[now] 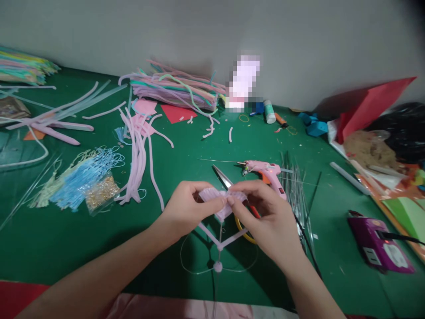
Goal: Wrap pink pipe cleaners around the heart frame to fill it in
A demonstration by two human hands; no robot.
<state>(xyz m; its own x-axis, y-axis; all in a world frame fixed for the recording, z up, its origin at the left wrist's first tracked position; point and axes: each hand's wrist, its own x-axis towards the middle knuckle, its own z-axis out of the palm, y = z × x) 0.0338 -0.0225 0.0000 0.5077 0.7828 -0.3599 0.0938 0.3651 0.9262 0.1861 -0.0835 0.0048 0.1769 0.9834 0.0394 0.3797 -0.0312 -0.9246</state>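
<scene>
Both hands pinch a light pink-purple ribbed piece (221,213) that looks made of pipe cleaner rows. My left hand (187,206) has its thumb and fingers closed on the left side, and my right hand (265,212) grips the right side, thumbs almost meeting. Below hangs a V-shaped pink pipe cleaner (220,246), with a small pink ball (218,266) and thin curved wire loops under it. Scissors (222,176) lie just beyond, their handles partly hidden by my right hand. A pink hot glue gun (265,170) rests behind that hand.
Metal wires (295,190) lie at the right, near a purple box with a cable (381,243). Blue tassels (83,177), a bag of gold beads (102,193) and loose pink pipe cleaners (137,155) are on the left. A pipe cleaner bundle (179,88) lies against the wall.
</scene>
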